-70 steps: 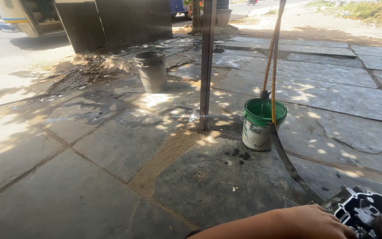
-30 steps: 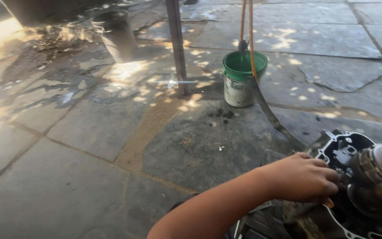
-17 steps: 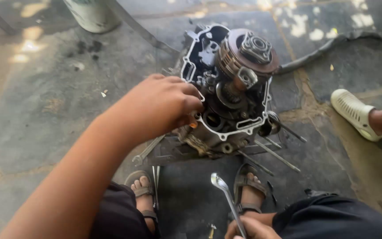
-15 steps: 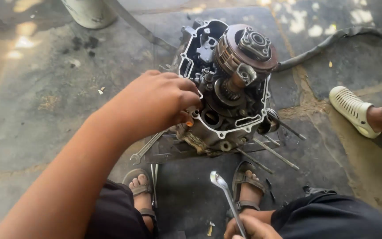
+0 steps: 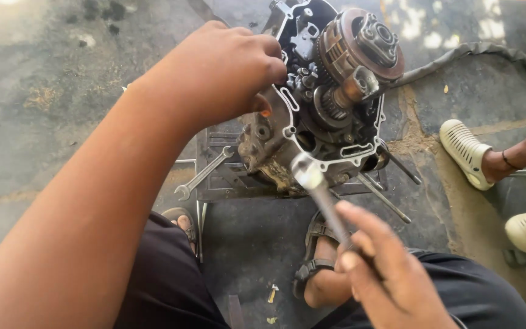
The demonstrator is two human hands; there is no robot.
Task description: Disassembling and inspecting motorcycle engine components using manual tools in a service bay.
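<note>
While the stone-slab floor fills the view, stained and cracked, outdoors in dappled light, the opened engine case sits at twelve o'clock on a low metal stand. Left hand is closed over the case's nine o'clock edge, bracing it. Right hand, at five o'clock, pinches a wrench, head just below the case. Judgement: seat the wrench squarely while holding the case firm. A spare spanner lies on the stand.

Engine on a low stand, loose wrench at its left, hose behind right.
</note>
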